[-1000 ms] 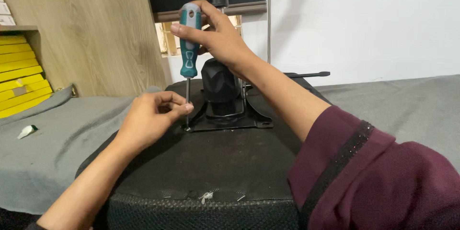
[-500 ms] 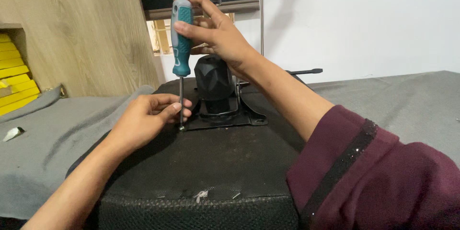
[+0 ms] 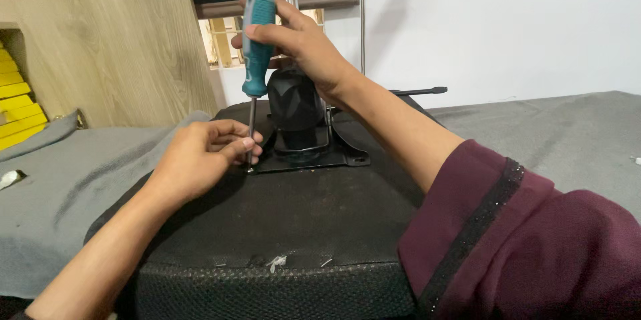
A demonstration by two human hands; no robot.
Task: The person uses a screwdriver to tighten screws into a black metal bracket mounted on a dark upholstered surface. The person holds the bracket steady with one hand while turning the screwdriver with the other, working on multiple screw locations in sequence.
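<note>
right hand [image 3: 304,46] wrapped round teal plastic handle of upright screwdriver [image 3: 256,46], pressing down | left hand [image 3: 200,160] pinches steel shaft low, steadying tip | tip at front-left corner of black metal mounting plate [image 3: 334,158] on upturned black seat base [image 3: 280,220]
</note>
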